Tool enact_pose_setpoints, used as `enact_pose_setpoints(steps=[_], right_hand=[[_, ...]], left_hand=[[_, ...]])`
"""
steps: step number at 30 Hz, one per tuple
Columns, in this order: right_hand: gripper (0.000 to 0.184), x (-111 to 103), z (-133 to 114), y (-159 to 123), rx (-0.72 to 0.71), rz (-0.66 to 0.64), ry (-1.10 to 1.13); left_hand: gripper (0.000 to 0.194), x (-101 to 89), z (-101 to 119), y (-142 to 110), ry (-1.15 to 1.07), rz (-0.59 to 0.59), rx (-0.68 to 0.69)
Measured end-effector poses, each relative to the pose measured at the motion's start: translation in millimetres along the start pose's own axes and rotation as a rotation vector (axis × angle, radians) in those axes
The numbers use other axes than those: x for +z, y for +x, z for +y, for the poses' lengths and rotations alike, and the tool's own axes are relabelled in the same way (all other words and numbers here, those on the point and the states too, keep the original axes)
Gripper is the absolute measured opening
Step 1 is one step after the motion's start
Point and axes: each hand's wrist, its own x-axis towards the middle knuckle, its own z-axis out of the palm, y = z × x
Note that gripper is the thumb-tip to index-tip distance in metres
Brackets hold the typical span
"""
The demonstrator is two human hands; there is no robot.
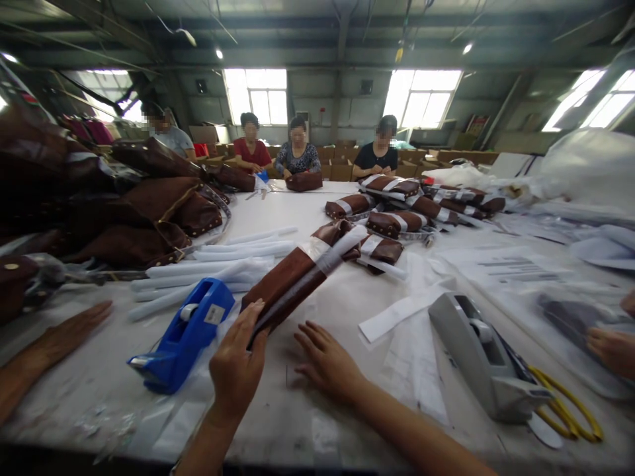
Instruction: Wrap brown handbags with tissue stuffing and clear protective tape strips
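Observation:
My left hand (237, 360) grips the near end of a long brown strap bundle (297, 274) that lies on the white table (317, 205) and is wrapped with tape and a white paper tube. My right hand (325, 360) lies flat beside it on the table with its fingers spread, holding nothing. A blue tape dispenser (186, 334) stands just left of my left hand. A grey tape dispenser (483, 354) sits to the right.
Brown leather bags (143, 218) are heaped at the left, wrapped bundles (397, 221) further back. White paper tubes (218, 264) and paper strips (397, 314) lie about. Yellow scissors (570, 406) lie right. Other people's hands (74, 327) (612, 347) rest at both sides; several people sit at the far end.

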Motion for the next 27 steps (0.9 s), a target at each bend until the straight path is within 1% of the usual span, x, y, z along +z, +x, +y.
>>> enact_pose_setpoints(steps=[2, 4, 5, 7, 9, 10, 12, 13, 14, 15, 17, 19, 20, 22, 23, 24, 25, 26, 27], right_hand=[[0.048, -13, -13, -18, -0.187, 0.04, 0.033], [0.044, -29, -26, -38, -0.342, 0.075, 0.059], [0.046, -38, -31, -48, -0.392, 0.089, 0.068], [0.053, -57, -37, -61, -0.446, 0.111, 0.083], [0.058, -77, -35, -63, -0.455, 0.143, 0.086], [0.056, -85, -31, -59, -0.437, 0.17, 0.082], [0.044, -100, -17, -42, -0.342, 0.244, 0.061], [0.037, -104, -8, -30, -0.256, 0.266, 0.04], [0.031, -108, 2, -15, -0.143, 0.248, 0.008], [0.029, -110, 13, 1, -0.017, 0.183, -0.037], [0.03, -110, 37, 34, 0.229, -0.046, -0.134], [0.026, -107, 60, 67, 0.388, -0.259, -0.186], [0.023, -104, 70, 81, 0.427, -0.331, -0.19], [0.019, -98, 84, 103, 0.453, -0.427, -0.18], [0.02, -95, 87, 109, 0.445, -0.461, -0.173], [0.023, -92, 88, 112, 0.418, -0.479, -0.165], [0.025, -89, 88, 113, 0.378, -0.478, -0.15], [0.029, -84, 89, 112, 0.318, -0.475, -0.129], [0.034, -79, 92, 111, 0.251, -0.46, -0.087]], left_hand=[[0.05, -0.2, 7, -7, -0.007, -0.016, 0.109], [0.052, 0.0, 13, -19, -0.028, -0.043, 0.23], [0.052, 0.3, 15, -26, -0.038, -0.065, 0.294], [0.049, 1.0, 19, -43, -0.052, -0.114, 0.418], [0.043, 1.2, 22, -58, -0.067, -0.174, 0.519], [0.04, 1.0, 23, -65, -0.073, -0.201, 0.548], [0.037, 0.2, 25, -73, -0.077, -0.226, 0.558], [0.037, -0.3, 26, -76, -0.076, -0.228, 0.548], [0.037, -0.5, 26, -77, -0.076, -0.224, 0.536], [0.038, -0.4, 25, -78, -0.079, -0.219, 0.53], [0.038, 1.2, 25, -79, -0.095, -0.199, 0.535], [0.039, 4.6, 25, -81, -0.118, -0.169, 0.547], [0.039, 6.8, 25, -83, -0.125, -0.153, 0.55], [0.036, 10.7, 25, -86, -0.111, -0.132, 0.57], [0.033, 12.0, 22, -88, -0.09, -0.126, 0.59], [0.03, 12.6, 17, -87, -0.059, -0.153, 0.623], [0.027, 12.0, 7, -85, -0.013, -0.205, 0.662], [0.024, 9.2, -7, -81, 0.042, -0.283, 0.687], [0.022, 2.9, -27, -75, 0.115, -0.419, 0.7]])
